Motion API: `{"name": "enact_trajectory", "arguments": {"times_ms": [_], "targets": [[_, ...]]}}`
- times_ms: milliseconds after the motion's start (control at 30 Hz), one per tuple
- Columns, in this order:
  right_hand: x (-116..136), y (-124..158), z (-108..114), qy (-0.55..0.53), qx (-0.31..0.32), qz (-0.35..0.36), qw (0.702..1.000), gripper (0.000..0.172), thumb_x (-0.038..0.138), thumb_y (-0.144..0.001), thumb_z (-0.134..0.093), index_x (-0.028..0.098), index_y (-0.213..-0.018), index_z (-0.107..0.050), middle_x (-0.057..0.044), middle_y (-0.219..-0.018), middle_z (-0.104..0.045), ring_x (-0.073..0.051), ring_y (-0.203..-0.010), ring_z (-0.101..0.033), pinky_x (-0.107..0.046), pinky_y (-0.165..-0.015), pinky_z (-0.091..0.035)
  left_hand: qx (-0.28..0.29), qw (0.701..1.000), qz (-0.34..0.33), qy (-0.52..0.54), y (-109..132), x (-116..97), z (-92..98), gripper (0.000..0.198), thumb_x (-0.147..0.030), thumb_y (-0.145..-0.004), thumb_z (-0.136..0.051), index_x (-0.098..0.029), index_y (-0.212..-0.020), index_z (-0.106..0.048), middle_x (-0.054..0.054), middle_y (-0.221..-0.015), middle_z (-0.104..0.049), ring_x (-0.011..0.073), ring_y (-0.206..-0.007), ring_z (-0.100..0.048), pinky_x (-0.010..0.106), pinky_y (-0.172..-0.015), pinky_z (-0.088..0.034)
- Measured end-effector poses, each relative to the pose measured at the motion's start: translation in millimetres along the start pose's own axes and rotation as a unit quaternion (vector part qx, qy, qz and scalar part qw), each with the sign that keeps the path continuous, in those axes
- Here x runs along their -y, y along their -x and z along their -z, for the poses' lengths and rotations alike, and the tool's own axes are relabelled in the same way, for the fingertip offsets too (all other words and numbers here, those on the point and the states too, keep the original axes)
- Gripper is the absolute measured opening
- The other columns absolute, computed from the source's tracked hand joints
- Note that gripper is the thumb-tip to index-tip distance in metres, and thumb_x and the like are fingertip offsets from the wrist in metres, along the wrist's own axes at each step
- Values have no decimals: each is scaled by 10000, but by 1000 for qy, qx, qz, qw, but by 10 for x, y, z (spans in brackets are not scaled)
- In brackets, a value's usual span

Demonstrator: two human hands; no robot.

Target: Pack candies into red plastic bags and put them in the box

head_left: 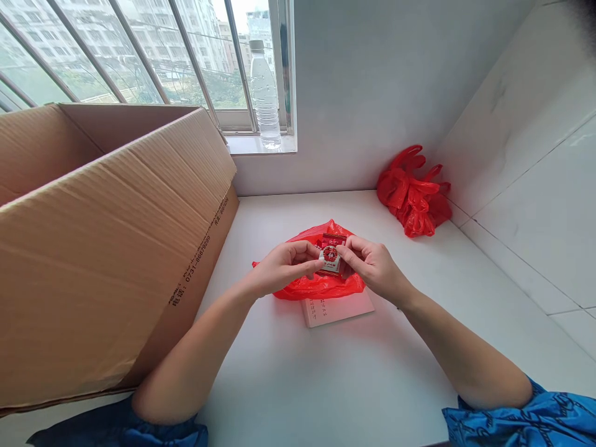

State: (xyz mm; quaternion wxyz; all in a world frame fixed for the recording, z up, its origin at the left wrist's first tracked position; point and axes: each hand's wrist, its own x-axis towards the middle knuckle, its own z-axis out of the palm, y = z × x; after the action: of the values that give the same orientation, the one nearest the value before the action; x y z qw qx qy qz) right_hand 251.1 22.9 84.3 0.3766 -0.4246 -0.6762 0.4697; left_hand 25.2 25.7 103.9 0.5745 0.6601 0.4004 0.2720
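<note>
Bright daylight via window, soft shadows, sharp pic, wide-angle edge distortion.

Left hand, right hand pinch small red packet above red bag.

two red plastic bags, one cardboard box, one bottle

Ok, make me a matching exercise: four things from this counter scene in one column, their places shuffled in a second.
Things
1. small red packet
2. water bottle
3. crumpled red bag
4. cardboard box

Places
A. far right corner
B. window sill
C. left side of the counter
D. between the left hand and right hand

Pairs: 1-D, 2-B, 3-A, 4-C
</note>
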Motion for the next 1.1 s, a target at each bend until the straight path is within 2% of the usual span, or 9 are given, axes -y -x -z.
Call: {"name": "enact_trajectory", "arguments": {"times_ms": [133, 200, 267, 333, 400, 467, 567, 733, 1100], "targets": [[1, -12, -3, -49, 6, 1, 999, 448, 617, -959, -480, 202, -839, -599, -26, -756, -679, -170, -660, -655, -301, -655, -531, -22, 1000, -2, 7, -12, -5, -7, 324, -490, -897, -631, -167, -925, -631, 36, -855, -611, 124, -746, -543, 248, -686, -454], [-2, -20, -9, -90, 15, 6, 996, 470, 616, -984, -417, 196, -978, -626, -34, -822, -689, -154, -644, -650, -291, -637, -523, -31, 999, 6, 42, -25, 15, -28, 324, -496, -897, -626, -173, -922, -616, 25, -831, -579, 110, -713, -517, 234, -664, -444], [-5, -27, -17, -116, 15, 8, 993, 435, 586, -987, -448, 212, -1150, -599, -17, -859, -676, -128, -610, -623, -277, -614, -506, -31, 994, 25, 97, -38, 45, -74, 304, -485, -894, -630, -183, -906, -596, 4, -789, -542, 93, -665, -481, 217, -628, -423], [0, -32, -23, -126, 21, 2, 992, 418, 546, -968, -526, 235, -1247, -560, 11, -840, -643, -109, -585, -580, -264, -595, -486, -4, 988, 50, 149, -45, 73, -141, 280, -460, -889, -642, -188, -872, -578, -16, -741, -501, 80, -622, -443, 203, -594, -396], [16, -33, -23, -129, 39, -6, 991, 368, 516, -947, -580, 227, -1175, -591, 23, -786, -619, -105, -584, -545, -251, -576, -460, 40, 983, 74, 163, -43, 88, -210, 284, -450, -882, -649, -183, -823, -573, -22, -717, -482, 77, -605, -426, 204, -580, -385], [34, -35, -15, -124, 49, -14, 991, 298, 498, -925, -621, 204, -978, -616, 24, -716, -606, -106, -582, -521, -242, -553, -425, 65, 985, 90, 134, -39, 89, -260, 310, -471, -876, -648, -176, -799, -590, -4, -744, -514, 92, -639, -465, 215, -593, -408], [40, -41, 2, -108, 27, -15, 994, 330, 493, -892, -666, 196, -792, -565, 31, -654, -579, -98, -555, -475, -238, -527, -383, 34, 993, 81, 76, -41, 82, -274, 364, -540, -891, -601, -178, -859, -623, 31, -857, -584, 130, -751, -544, 237, -650, -466], [3, -57, 12, -80, 0, -13, 997, 377, 541, -876, -663, 200, -763, -549, 33, -649, -574, -101, -544, -476, -246, -520, -384, -37, 998, 37, 42, -62, 69, -225, 471, -612, -936, -489, -172, -801, -588, 21, -822, -578, 130, -745, -550, 229, -643, -470], [-20, -47, 6, -59, -1, -16, 998, 344, 520, -890, -654, 203, -779, -578, 22, -663, -610, -114, -546, -535, -255, -525, -443, -51, 996, 12, 71, -65, 30, -269, 377, -478, -859, -694, -158, -728, -544, -30, -674, -517, 81, -599, -461, 211, -569, -379]]}}
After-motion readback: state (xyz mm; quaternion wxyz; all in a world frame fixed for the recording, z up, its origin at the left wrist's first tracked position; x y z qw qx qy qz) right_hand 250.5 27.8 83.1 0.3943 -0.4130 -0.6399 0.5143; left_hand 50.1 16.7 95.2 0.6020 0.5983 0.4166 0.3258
